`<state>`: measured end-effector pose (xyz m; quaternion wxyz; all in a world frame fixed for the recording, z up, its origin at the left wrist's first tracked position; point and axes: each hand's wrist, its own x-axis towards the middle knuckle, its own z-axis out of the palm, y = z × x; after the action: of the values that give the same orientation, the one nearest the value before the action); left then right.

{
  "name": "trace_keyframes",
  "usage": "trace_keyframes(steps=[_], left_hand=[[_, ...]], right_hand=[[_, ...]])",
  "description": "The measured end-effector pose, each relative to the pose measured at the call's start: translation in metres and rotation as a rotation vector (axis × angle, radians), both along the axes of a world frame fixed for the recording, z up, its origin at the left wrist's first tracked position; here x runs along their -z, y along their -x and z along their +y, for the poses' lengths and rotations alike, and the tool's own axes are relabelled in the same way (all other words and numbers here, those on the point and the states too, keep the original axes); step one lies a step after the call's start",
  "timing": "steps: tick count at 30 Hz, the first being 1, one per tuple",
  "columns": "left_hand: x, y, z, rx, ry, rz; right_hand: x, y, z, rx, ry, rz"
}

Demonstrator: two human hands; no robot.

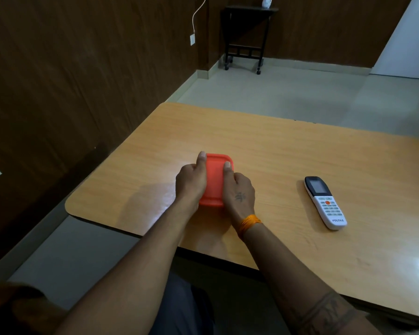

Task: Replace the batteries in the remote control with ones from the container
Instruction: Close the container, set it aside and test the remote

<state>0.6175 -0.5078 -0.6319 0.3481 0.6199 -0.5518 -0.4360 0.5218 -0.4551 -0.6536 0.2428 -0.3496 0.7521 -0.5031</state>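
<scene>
Both hands clasp the orange container [215, 180] on the worktop [276, 153], left hand [191, 182] and right hand [240, 192] on its long sides, fingers [201, 160] curled around it, its long axis running away from the person; lid still on. The remote control [324, 201] lies well apart, nearer the right hand

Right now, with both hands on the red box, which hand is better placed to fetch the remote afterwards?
Probably the right hand. The remote lies face up on the table to the right of the red box, so the left hand would have to cross over.
</scene>
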Motion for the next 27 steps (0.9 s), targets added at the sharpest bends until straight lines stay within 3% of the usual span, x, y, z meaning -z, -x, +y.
trace_keyframes(steps=[13,16,20,27], left_hand=[[-0.007,-0.039,0.004,0.058,-0.024,-0.054],[-0.020,-0.058,0.006,0.059,-0.020,0.020],[-0.035,-0.086,0.008,0.010,0.041,0.079],[-0.033,-0.179,0.001,-0.015,-0.069,0.134]], right_hand=[[0.004,-0.024,0.011,0.095,-0.047,-0.118],[0.000,-0.034,0.013,0.119,-0.068,-0.143],[-0.006,-0.056,0.010,0.090,-0.028,-0.148],[-0.008,-0.117,-0.009,-0.116,-0.002,-0.308]])
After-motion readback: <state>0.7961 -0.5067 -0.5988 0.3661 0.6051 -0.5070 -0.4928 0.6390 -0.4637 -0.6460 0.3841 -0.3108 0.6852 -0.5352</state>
